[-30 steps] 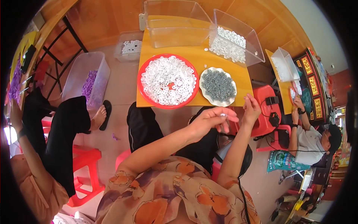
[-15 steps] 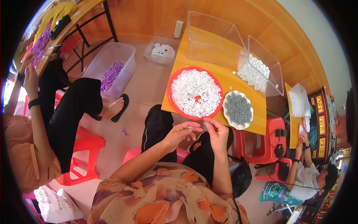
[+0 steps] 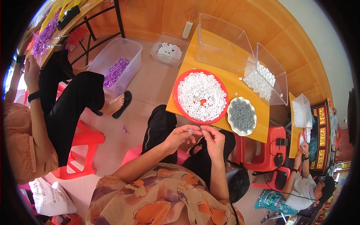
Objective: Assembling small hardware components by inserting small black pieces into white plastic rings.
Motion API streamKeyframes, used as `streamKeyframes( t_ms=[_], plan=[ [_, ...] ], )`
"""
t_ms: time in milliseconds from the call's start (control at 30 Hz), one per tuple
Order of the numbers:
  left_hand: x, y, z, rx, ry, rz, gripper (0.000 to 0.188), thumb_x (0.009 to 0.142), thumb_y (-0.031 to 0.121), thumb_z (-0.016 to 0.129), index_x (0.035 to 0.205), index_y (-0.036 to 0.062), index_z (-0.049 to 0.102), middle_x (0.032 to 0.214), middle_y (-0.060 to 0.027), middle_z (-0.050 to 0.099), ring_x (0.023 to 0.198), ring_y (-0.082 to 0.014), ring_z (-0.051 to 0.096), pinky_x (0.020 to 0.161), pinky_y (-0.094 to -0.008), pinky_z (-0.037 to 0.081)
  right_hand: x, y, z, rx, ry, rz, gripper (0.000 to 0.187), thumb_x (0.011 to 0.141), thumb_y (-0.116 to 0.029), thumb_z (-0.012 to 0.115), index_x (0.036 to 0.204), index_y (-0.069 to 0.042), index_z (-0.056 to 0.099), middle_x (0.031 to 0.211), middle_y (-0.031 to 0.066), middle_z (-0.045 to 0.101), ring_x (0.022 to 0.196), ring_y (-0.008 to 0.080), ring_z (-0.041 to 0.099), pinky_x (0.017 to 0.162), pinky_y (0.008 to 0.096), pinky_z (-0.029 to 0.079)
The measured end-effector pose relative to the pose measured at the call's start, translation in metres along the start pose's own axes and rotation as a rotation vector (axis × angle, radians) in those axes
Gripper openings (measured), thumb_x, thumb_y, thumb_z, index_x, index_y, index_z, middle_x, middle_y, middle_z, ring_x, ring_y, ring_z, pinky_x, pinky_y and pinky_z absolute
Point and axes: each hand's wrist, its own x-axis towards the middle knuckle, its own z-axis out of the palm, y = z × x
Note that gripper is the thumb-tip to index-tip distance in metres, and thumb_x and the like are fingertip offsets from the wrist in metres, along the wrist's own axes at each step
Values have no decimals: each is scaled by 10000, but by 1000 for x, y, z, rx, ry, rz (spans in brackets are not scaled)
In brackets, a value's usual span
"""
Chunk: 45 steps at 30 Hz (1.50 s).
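Just in front of the wooden table's near edge, my two hands meet with the fingertips close together. My left hand (image 3: 179,138) pinches a small whitish piece (image 3: 190,131) between thumb and forefinger. My right hand (image 3: 213,141) is closed in a pinch beside it; what its fingertips hold, if anything, is too small to make out. Beyond them a round red tray (image 3: 179,108) is heaped with small white plastic pieces (image 3: 200,88) that have holes. To its right stands a white scalloped dish (image 3: 229,119) full of tiny grey parts (image 3: 242,114).
Clear plastic bins (image 3: 225,56) stand at the table's back, one holding white pieces (image 3: 258,80). On the floor are a tub (image 3: 137,56) of purple pieces and a smaller box (image 3: 153,56). A red stool (image 3: 258,150) is at right. Co-workers sit left and far right.
My right hand has moved left, so its fingertips now come up against those of my left hand. The view has shifted slightly. The person at left has moved their hand a little.
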Motion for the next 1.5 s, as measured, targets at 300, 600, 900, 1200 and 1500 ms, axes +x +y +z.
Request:
streamKeyframes(
  t_ms=[300, 600, 900, 1200, 1500],
  plan=[
    [13, -4, 24, -11, -17, -31, 314, 1114, 160, 518, 1394, 65, 627, 1339, -98, 718, 925, -103, 663, 815, -241, 484, 2, 11, -23, 50, 79, -4, 189, 977, -14, 720, 1154, 8, 784, 941, 7, 742, 730, 37, 556, 660, 200, 443],
    [95, -10, 125, 150, -293, -8, 324, 1102, 150, 513, 1391, 71, 636, 1290, -66, 743, 880, -100, 683, 784, -242, 504, 12, 29, -144, 485, 645, -10, 268, 994, -64, 728, 1254, -1, 731, 959, 30, 732, 671, 43, 525, 596, 209, 434],
    [97, -8, 172, 178, -518, -23, 278, 1092, 137, 524, 1330, 90, 659, 1242, -40, 753, 868, -90, 677, 760, -247, 491, 8, 7, -174, 510, 685, -125, 346, 981, -39, 728, 1317, 24, 673, 977, 43, 701, 737, 59, 583, 627, 213, 483],
    [26, -18, 37, 87, -146, -104, 307, 1106, 159, 528, 1366, 42, 642, 1268, -119, 746, 862, -79, 693, 718, -201, 544, 2, 28, -41, 396, 240, 73, 271, 994, -47, 726, 1239, 69, 709, 1035, 114, 746, 685, 60, 549, 611, 200, 440],
    [12, -25, 17, 91, -71, -95, 333, 1121, 215, 524, 1373, 31, 640, 1222, -110, 762, 818, -79, 697, 674, -190, 511, -5, 14, -12, 300, 139, 89, 253, 997, -31, 709, 1232, 52, 745, 1001, 74, 744, 705, 53, 540, 628, 205, 418]
  ],
)
